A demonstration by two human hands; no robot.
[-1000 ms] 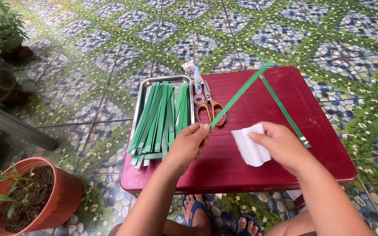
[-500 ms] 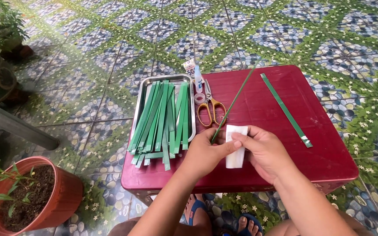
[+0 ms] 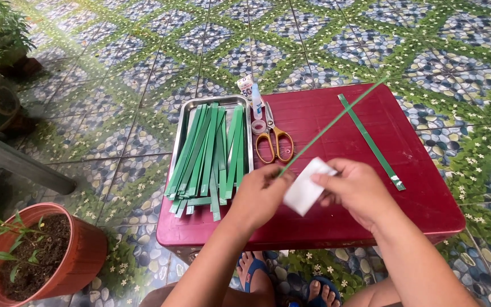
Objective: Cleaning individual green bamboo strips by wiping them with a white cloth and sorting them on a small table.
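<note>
The left hand point(image 3: 259, 196) pinches a green strip point(image 3: 336, 120) rising up-right from the grip; the right hand point(image 3: 356, 190) pinches a white cloth point(image 3: 307, 187) just beside it.

Bare arms, blue sandals point(image 3: 255, 267)

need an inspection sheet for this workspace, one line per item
surface: dark red plastic table on a patterned tile floor
job's things: long green strip held at its near end, white folded cloth at that end
clutter: metal tray with a pile of green strips, orange-handled scissors, small glue bottle, roll of tape, one loose green strip on the table
grippers: left hand pinches the strip end; right hand holds the cloth
cables: nothing seen
surroundings: terracotta plant pot at lower left, more potted plants at upper left, sandalled feet under the table
</note>
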